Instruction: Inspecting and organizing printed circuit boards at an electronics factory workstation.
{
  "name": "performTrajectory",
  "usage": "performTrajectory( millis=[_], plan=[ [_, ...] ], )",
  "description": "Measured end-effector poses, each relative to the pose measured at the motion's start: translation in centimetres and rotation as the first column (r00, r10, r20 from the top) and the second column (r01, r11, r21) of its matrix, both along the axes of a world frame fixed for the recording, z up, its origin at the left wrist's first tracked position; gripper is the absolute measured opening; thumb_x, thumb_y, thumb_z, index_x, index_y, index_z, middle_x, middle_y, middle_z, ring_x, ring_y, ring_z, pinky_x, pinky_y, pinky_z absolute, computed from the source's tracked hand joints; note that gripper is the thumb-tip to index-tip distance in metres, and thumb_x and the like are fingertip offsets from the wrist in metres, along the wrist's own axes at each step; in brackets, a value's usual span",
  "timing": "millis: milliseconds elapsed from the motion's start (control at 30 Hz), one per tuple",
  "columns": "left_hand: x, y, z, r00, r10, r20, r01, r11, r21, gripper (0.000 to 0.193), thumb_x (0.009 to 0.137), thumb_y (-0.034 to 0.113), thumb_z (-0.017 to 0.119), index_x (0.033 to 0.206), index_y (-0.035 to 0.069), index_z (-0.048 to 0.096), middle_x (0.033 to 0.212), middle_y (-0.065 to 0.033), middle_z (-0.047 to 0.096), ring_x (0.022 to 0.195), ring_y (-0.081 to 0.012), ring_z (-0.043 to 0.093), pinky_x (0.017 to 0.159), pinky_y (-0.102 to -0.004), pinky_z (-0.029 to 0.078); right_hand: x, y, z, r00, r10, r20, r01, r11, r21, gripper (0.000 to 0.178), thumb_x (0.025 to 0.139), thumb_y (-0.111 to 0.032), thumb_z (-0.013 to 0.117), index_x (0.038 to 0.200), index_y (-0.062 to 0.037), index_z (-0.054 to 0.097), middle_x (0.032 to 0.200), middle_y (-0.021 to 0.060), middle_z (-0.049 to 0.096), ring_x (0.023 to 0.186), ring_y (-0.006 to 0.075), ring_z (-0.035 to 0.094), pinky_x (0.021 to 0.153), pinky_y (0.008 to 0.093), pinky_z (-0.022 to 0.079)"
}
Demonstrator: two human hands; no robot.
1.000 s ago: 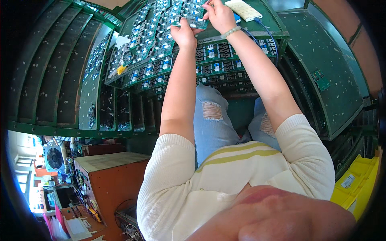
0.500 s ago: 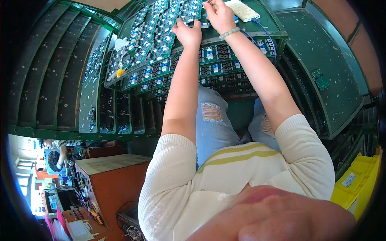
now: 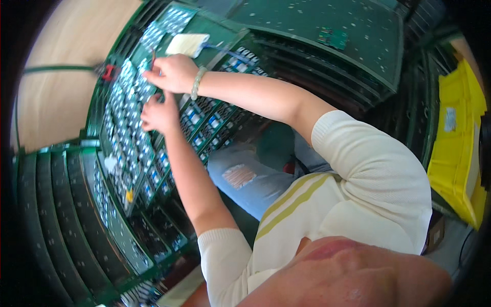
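Note:
My right hand (image 3: 176, 74), with a pale bead bracelet (image 3: 198, 83) at the wrist, is closed in a pinch over the circuit boards. A thin reddish stick-like thing (image 3: 153, 57) juts up from its fingertips; blur hides its kind. Just below it, my left hand (image 3: 162, 113) rests at the edge of the boards, thumb and fingers apart. Rows of small circuit boards (image 3: 120, 110) with silvery and blue parts cover the green rack top. Beyond the right hand lies a cream-coloured flat box (image 3: 186, 45) with a blue cable (image 3: 225, 50) plugged into its end.
Under the work surface are shelf tiers (image 3: 207, 123) packed with boards. A green tray (image 3: 307, 20) at the far right bears a lone green board (image 3: 332, 38). A yellow bin (image 3: 455, 138) stands at the right, dark green shelving (image 3: 66, 220) at the left. A yellow bit (image 3: 129, 195) lies on the rack.
The whole view has turned, so the rack and both hands appear farther left and lower. Both hands stay close together over the boards; the picture is more blurred.

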State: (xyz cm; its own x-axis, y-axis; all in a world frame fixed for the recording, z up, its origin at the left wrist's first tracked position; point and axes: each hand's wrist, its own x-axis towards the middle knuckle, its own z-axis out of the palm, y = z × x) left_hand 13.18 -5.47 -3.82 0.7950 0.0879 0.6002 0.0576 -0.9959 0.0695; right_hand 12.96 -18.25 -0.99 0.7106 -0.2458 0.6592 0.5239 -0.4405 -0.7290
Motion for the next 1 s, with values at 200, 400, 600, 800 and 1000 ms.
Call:
performTrajectory(
  millis=[200,400,600,800,1000],
  plan=[
    [0.8,0.4,0.1,0.996,-0.053,-0.074,0.051,0.998,-0.031,0.038,0.071,0.040,0.060,0.099,0.015,0.064,0.099,-0.0101,0.063,0.096,-0.0296,0.055,0.086,-0.0503,0.032,-5.5,-15.8,-3.5,0.841,-0.351,0.411,0.451,0.875,-0.177,0.015,0.073,-0.024,0.067,0.075,-0.0104,0.062,0.079,0.0065,0.060,0.079,0.0266,0.054,0.069,0.0360,0.043],
    [2.6,1.4,-0.7,0.954,-0.299,-0.013,0.292,0.940,-0.178,0.049,0.074,0.034,0.066,0.108,0.000,0.055,0.102,-0.0230,0.057,0.099,-0.0371,0.052,0.087,-0.0426,0.039,-9.8,-36.9,-18.4,0.017,-0.743,-0.669,0.752,0.450,-0.482,0.067,0.062,-0.053,0.069,0.107,-0.0035,0.059,0.105,0.0193,0.060,0.107,0.0303,0.054,0.093,0.0416,0.041],
    [1.9,1.3,-0.3,0.978,-0.209,0.002,0.207,0.971,-0.118,0.048,0.073,0.032,0.069,0.106,0.001,0.056,0.106,-0.0230,0.054,0.104,-0.0361,0.047,0.090,-0.0433,0.035,-10.2,-41.3,-23.5,0.035,-0.611,-0.791,0.862,0.418,-0.285,0.062,0.064,-0.039,0.077,0.106,0.0026,0.058,0.113,0.0199,0.057,0.109,0.0349,0.052,0.094,0.0442,0.040],
    [2.0,-1.9,-0.1,0.866,-0.398,0.304,0.446,0.889,-0.107,0.039,0.070,0.027,0.067,0.097,0.000,0.058,0.101,-0.0207,0.054,0.106,-0.0360,0.044,0.098,-0.0542,0.024,-10.7,-50.3,-24.3,0.404,-0.327,-0.854,0.838,0.506,0.202,0.069,0.064,-0.027,0.080,0.117,0.0059,0.051,0.120,0.0170,0.055,0.108,0.0266,0.054,0.089,0.0344,0.043],
    [0.6,0.9,-0.5,0.811,-0.345,0.472,0.499,0.829,-0.251,0.026,0.082,0.021,0.056,0.086,-0.004,0.056,0.094,-0.0233,0.053,0.097,-0.0375,0.045,0.089,-0.0457,0.033,-7.9,-39.0,-16.3,0.409,-0.699,-0.587,0.590,0.693,-0.415,0.044,0.068,-0.026,0.075,0.103,-0.0036,0.060,0.094,0.0118,0.064,0.088,0.0210,0.062,0.078,0.0347,0.047]
  ],
)
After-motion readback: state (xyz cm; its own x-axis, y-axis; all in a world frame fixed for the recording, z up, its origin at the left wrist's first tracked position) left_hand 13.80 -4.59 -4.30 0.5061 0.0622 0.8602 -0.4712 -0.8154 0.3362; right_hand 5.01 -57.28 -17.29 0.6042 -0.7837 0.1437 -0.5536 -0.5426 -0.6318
